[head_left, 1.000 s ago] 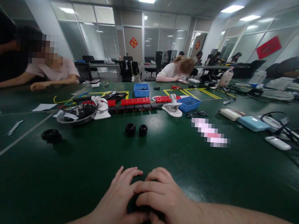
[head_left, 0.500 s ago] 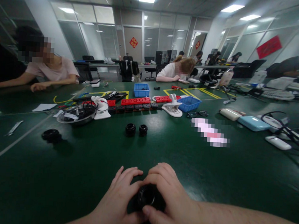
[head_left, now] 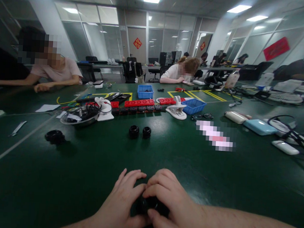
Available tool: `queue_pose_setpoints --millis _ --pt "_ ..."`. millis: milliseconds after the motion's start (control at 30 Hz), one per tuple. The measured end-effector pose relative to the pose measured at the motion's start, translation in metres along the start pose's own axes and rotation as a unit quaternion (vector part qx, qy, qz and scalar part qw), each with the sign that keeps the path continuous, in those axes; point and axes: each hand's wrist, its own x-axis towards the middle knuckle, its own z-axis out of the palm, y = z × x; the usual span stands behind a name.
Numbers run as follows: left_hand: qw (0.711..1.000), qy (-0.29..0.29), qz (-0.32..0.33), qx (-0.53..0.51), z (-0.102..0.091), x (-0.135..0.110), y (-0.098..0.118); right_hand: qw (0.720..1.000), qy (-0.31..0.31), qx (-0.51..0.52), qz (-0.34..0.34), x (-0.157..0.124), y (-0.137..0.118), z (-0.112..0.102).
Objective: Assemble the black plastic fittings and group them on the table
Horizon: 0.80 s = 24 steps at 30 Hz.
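Both my hands are closed around one small black round part [head_left: 145, 204] low in the middle of the green table [head_left: 85, 178]. My left hand [head_left: 122, 198] wraps its left side, fingers curled over the top. My right hand [head_left: 169, 198] covers its right side and top, thumb underneath. Most of the part is hidden by my fingers. Two similar black round parts [head_left: 139, 131] stand side by side further out on the table. A larger black ring-shaped part [head_left: 54, 136] lies to the left.
Behind stand a bowl of cables [head_left: 80, 116], red and black power strips [head_left: 138, 105], two blue bins [head_left: 192, 105], a white clamp [head_left: 177, 109], glasses, cases and cables at right. People sit at the far left and back of the table.
My right fingers have closed back over the black part, whose open face showed half a second ago. The view has shifted slightly.
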Motion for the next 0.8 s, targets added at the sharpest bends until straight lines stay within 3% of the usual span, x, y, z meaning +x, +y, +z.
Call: queue_pose_setpoints --millis 400,800 --pt "1.0 -0.006 -0.009 -0.021 -0.003 -0.002 0.002 0.997 -0.064 -0.02 -0.047 0.003 -0.006 -0.012" --pt "1.0 -0.012 -0.002 -0.022 -0.003 -0.001 0.002 1.0 0.004 -0.023 0.007 -0.005 0.005 0.001"
